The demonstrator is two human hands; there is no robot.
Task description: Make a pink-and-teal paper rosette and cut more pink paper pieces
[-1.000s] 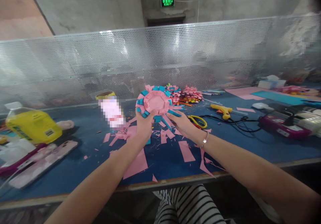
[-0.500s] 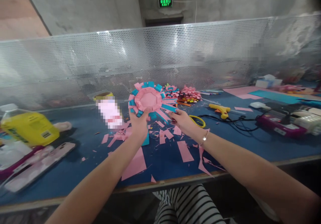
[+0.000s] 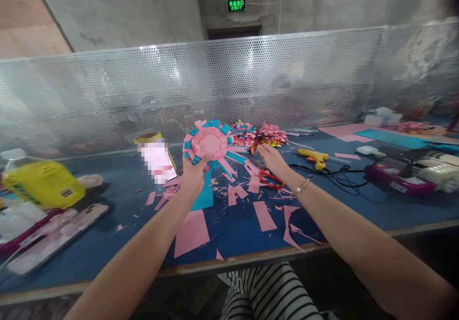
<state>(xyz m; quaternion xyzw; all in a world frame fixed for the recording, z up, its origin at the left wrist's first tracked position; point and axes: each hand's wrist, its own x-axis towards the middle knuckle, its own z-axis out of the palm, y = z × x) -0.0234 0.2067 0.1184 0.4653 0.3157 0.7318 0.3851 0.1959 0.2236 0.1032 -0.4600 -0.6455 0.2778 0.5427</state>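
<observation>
A round pink and blue paper rosette (image 3: pixel 210 143), with looped strips round its rim and long strips fanning toward the right, is held up in my left hand (image 3: pixel 195 169). My left fingers and thumb grip its lower left edge. To the right, my right hand (image 3: pixel 268 156) is off the rosette, over the table near red-handled scissors (image 3: pixel 271 179). Its fingers are bent together, and whatever they may hold is too small to make out. Behind it lie piled pink paper flowers (image 3: pixel 270 133).
Pink scraps (image 3: pixel 264 216) litter the blue table (image 3: pixel 125 243). A yellow glue gun (image 3: pixel 313 158) with a black cable and a purple power strip (image 3: pixel 401 181) lie right. At left are a yellow bottle (image 3: pixel 45 181) and a pink phone (image 3: pixel 59 239). A perforated metal screen (image 3: pixel 118 95) stands behind.
My right hand has let go of the rosette's strips and moved right and slightly up. The yellow-handled loop beside it is no longer seen, and red scissor handles now show. The rosette has dipped slightly.
</observation>
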